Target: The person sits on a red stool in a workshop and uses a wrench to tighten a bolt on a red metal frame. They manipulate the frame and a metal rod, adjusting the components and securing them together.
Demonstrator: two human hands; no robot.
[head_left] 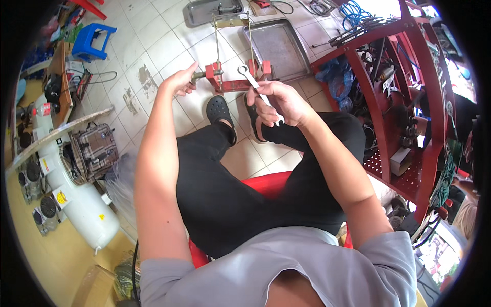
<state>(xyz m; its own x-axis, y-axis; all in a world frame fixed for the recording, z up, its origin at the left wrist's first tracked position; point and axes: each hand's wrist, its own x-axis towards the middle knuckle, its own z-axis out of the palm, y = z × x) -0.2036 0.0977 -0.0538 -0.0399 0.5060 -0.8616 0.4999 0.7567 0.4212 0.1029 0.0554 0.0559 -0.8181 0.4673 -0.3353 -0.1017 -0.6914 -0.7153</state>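
Stand [236, 85] before the feet [220, 108]
The stool [86, 42] is left, shelf [357, 77] right, tray [279, 51] past the stand, wrench [249, 77] in the right hand [286, 103].

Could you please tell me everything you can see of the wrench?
The wrench is silvery, apparently metal, with a closed ring at one end and an open fork at the other. The right hand grips its shaft, partly covering it. It slants, ring end pointing away from the person and leftward, near the red frame.

Arms [159, 176] forward, right elbow [360, 200] bent.
Left hand [177, 84]: fingers parted. Right hand [286, 105]: fingers curled in a grip.
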